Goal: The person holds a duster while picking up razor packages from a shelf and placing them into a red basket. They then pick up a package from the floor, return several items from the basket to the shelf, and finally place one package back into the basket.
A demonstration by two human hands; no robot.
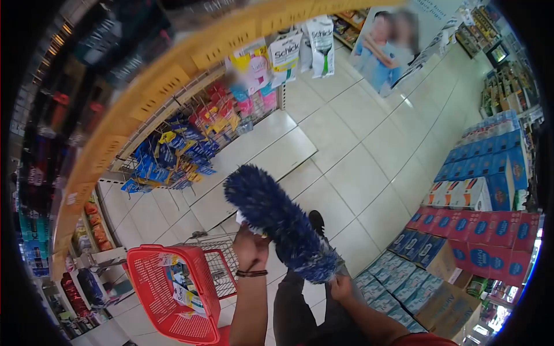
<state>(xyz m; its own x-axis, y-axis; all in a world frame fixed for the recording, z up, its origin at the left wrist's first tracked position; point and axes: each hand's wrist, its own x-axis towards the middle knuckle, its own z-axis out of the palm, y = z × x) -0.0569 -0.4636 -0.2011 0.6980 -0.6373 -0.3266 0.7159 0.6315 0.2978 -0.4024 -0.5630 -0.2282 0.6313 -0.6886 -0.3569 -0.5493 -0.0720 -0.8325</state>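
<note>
A fluffy dark blue duster (277, 222) crosses the middle of the view, slanting from upper left to lower right. My right hand (341, 287) is closed round its lower end, where the handle is mostly hidden. Beside the duster's left edge is my left hand (251, 247), its fingers bent and partly behind the blue fibres. A small white item (240, 217) shows at the left fingertips; what it is cannot be made out. Left of my left hand, a red basket (141, 288) holding a few packages rests by a wire cart (218, 254).
Blue and yellow packets (167, 153) hang on hooks at the left, below a curved yellow shelf edge (167, 78). Schick packs (285, 55) hang at the top. Stacked boxes (490, 230) line the right side. A poster (384, 49) stands beyond the tiled floor (369, 150).
</note>
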